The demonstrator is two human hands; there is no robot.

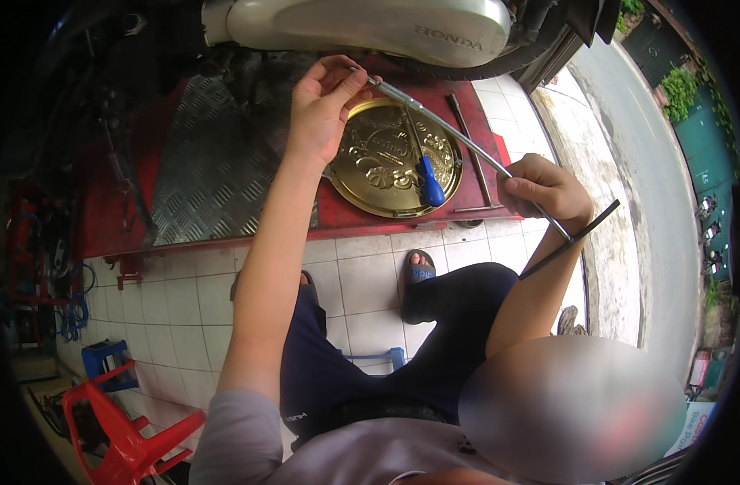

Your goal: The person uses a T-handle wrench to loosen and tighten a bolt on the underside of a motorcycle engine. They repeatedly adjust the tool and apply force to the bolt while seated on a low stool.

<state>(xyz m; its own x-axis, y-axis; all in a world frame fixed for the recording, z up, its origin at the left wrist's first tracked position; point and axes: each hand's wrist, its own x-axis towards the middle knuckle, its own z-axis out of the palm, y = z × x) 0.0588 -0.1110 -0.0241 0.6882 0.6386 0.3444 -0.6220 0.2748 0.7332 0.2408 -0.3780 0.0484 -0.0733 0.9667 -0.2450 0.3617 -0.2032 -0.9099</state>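
A long silver T-handle socket wrench [444, 121] slants across in front of me, its dark crossbar at the lower right. My left hand [331, 101] pinches the upper end between thumb and fingers. The very tip is partly hidden there. My right hand [545, 191] is wrapped around the shaft a short way above the crossbar. Beneath the wrench lies a round gold embossed tray [362, 194], with a blue-handled screwdriver [430, 182] on it. A second T-handle wrench [473, 149] rests on the red platform just right of the tray.
The red lift platform [330, 212] carries a diamond-plate metal sheet [216, 162] at left. Above it stands a motorbike with a silver engine cover [370, 28]. A red plastic chair [128, 432] and a blue stool [107, 356] are at lower left. A road runs along the right.
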